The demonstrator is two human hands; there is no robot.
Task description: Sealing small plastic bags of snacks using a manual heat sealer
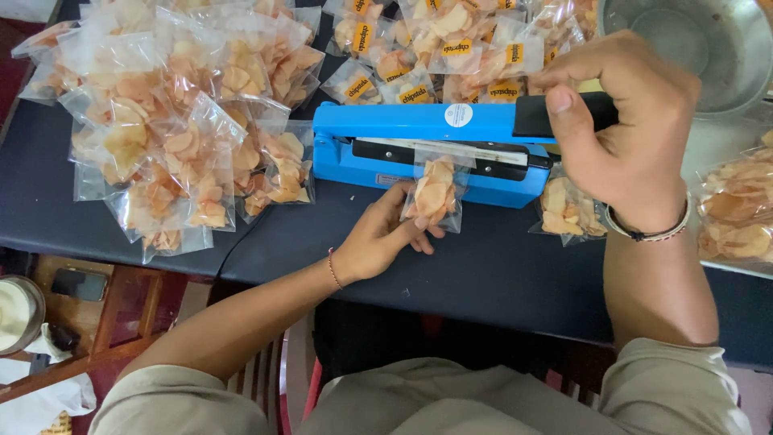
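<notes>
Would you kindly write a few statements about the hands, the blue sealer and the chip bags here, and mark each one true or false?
1. The right hand grips the black handle of the blue heat sealer. True.
2. The left hand holds a metal spoon. False: it holds a small clear bag of chips whose top lies in the sealer's jaw.
3. A large heap of chip bags lies to the left of the sealer. True.
4. The sealer stands on a white tablecloth. False: it stands on a dark table.
5. A metal bowl sits at the top right. True.
</notes>
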